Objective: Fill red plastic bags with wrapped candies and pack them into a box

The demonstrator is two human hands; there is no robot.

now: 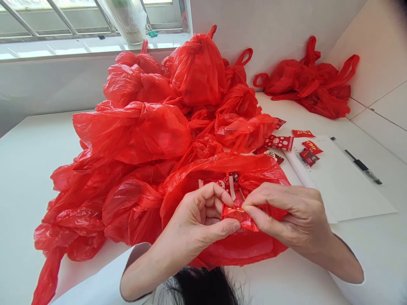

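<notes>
Both hands meet over an open red plastic bag (222, 254) at the table's near side. My left hand (197, 216) pinches a small red wrapped packet (237, 214) between thumb and fingers. At the packet's upper right edge, the thumb and forefinger of my right hand (289, 212) are pressed together on its wrapper. Whether the wrapper is torn there I cannot tell. Just beyond my fingers, inside the bag, lies a larger red packet (219, 183) with a white pattern and pale crimped ends.
Knotted red plastic bags (140, 127) are piled left and behind. More red bags (311, 80) lie by the wall. Several small red packets (278, 142) rest beside white paper (356, 190), with a black pen (362, 165) on it. A clear container (125, 21) stands on the windowsill.
</notes>
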